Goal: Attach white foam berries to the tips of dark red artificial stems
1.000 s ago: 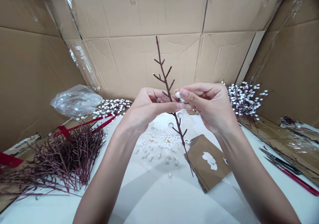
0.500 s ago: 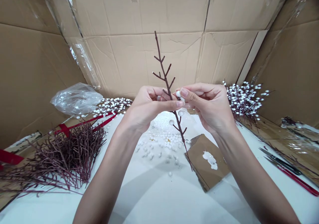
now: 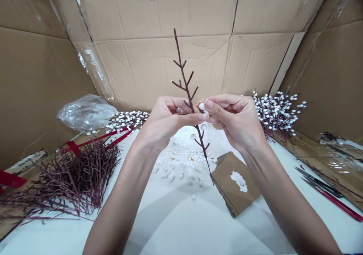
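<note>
A dark red twig (image 3: 183, 73) with short side stubs stands upright in front of me, pinched at its middle by my left hand (image 3: 167, 120). My right hand (image 3: 236, 120) is closed too, its thumb and forefinger pressing a small white foam ball (image 3: 202, 106) against a stub of the twig. Below my fingers, two white balls (image 3: 193, 136) sit on lower stubs. Loose white balls (image 3: 181, 162) lie scattered on the white table (image 3: 181, 224) under my hands.
A heap of bare red twigs (image 3: 70, 175) lies at left beside a clear plastic bag (image 3: 86, 113). Finished white-balled branches (image 3: 276, 111) stand at right, with others (image 3: 127, 119) behind left. A cardboard scrap with white glue (image 3: 238, 182) and red-handled scissors (image 3: 329, 194) lie right. Cardboard walls surround.
The twig has risen a little through my hands, its tip higher and its lower end lifted off toward the cardboard scrap. Both hands stay pinched in the same place.
</note>
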Available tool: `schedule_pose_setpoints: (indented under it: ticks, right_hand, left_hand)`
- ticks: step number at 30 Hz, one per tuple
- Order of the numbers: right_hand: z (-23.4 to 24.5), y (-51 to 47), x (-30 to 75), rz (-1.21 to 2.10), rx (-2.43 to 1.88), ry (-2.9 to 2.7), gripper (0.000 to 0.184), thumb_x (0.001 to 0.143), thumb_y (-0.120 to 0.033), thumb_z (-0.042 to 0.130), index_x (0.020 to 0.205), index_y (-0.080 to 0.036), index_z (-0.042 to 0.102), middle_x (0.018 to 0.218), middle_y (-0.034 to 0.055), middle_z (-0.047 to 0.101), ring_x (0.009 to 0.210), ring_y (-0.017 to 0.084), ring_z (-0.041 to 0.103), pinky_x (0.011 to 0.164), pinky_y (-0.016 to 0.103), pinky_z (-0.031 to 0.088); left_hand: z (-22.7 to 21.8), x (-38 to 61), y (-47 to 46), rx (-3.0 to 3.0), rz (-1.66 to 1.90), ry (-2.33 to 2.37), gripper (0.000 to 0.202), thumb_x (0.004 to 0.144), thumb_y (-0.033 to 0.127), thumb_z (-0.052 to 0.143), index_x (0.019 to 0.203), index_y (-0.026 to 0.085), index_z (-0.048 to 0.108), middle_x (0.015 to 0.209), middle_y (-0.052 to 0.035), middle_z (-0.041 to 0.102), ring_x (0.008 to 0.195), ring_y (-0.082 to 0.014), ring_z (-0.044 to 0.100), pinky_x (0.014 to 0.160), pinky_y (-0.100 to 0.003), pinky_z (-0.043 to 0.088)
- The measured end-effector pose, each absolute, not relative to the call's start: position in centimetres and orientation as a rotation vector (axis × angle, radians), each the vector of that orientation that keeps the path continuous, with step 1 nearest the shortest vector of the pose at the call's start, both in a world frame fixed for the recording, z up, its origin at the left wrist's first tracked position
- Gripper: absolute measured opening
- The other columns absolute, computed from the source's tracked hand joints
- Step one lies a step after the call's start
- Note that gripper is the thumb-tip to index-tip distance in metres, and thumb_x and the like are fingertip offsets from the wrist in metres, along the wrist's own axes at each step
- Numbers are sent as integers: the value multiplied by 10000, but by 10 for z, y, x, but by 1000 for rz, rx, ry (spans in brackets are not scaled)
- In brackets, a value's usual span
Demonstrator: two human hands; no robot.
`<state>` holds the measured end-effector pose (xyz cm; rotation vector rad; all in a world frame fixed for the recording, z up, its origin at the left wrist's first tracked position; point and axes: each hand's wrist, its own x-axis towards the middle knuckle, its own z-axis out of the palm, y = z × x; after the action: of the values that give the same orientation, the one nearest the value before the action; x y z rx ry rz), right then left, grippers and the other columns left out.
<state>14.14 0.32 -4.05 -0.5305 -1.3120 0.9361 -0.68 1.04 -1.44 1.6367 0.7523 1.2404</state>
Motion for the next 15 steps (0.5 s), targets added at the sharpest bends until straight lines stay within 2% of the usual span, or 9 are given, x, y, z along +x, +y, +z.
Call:
schedule_pose_setpoints:
  ticks: [6, 10, 15]
  right_hand:
    - [-40, 2, 140, 948, -562, -1300, 99, 679, -293, 785, 720, -211, 747, 710, 7, 744, 681, 150, 701, 610, 273, 600]
    - [-41, 3, 139, 937, -579, -1299, 107, 678, -309, 784, 720, -221, 741, 693, 6, 736, 722, 171, 706, 623, 297, 602]
    - [-40, 3, 140, 968, -542, -1320, 103, 704, -305, 766, 748, -220, 727, 786, 8, 754, 731, 144, 706, 641, 267, 592]
  left_hand:
    - [-13, -7, 10, 1630, 1250, 747, 232, 466, 172, 836, 448, 132, 608, 537, 14, 598, 529, -74, 508, 529, -233, 375]
    - [-14, -7, 11, 1632, 1253, 754, 238, 466, 182, 836, 444, 136, 603, 531, 16, 588, 522, -73, 498, 525, -234, 368]
    - [-13, -9, 12, 1659, 1225, 760, 211, 494, 191, 819, 456, 144, 616, 519, 20, 571, 502, -66, 467, 502, -234, 327]
